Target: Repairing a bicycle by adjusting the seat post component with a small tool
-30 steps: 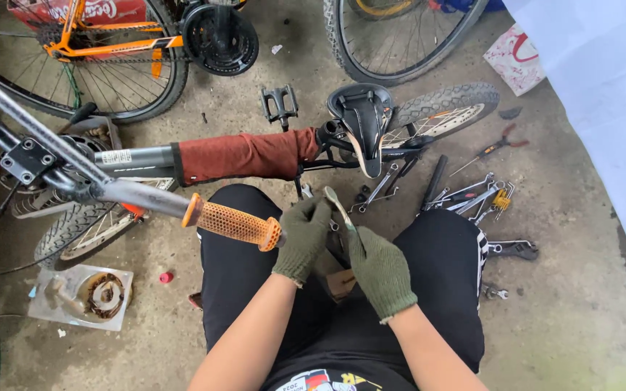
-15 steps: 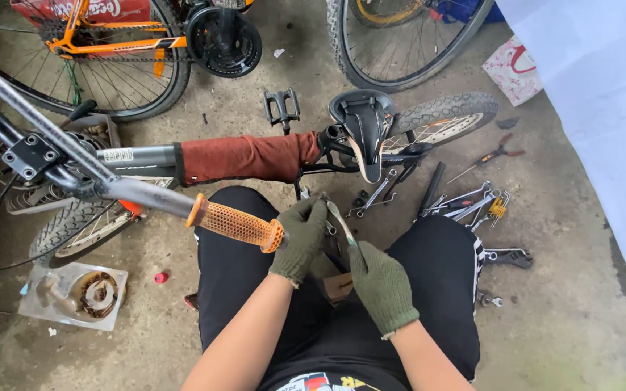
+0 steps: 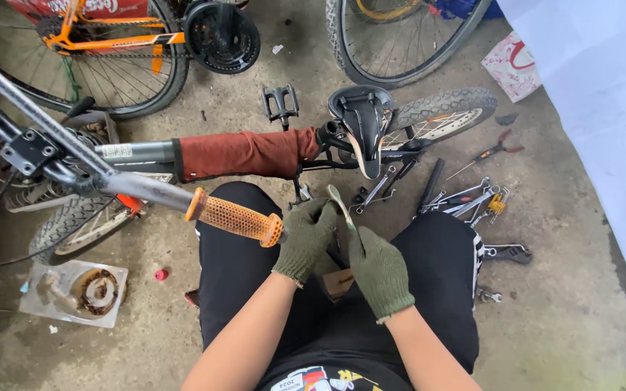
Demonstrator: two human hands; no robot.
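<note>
- Left hand (image 3: 304, 239), gloved, at frame centre, fingers curled around a thin flat tool (image 3: 342, 206).
- Right hand (image 3: 380, 269) pinches the tool's lower end.
- Orange grip (image 3: 235, 218) just left of the hands; saddle (image 3: 364, 119) above.

Taking the black bicycle saddle (image 3: 362, 119) as the landmark: a white paper bag (image 3: 514, 67) with a red handle and red markings lies on the concrete floor to the saddle's upper right, beside the white sheet. Far to the upper left of the saddle, at the top edge, a red package or crate (image 3: 88, 7) with white lettering sits behind the orange bicycle. Left of the saddle, a small white rectangular label (image 3: 116, 150) with dark print is stuck on the grey frame tube, just beside the rust-red pad. Below the saddle, a small brown cardboard box (image 3: 337, 282) shows between the gloved hands.
</note>
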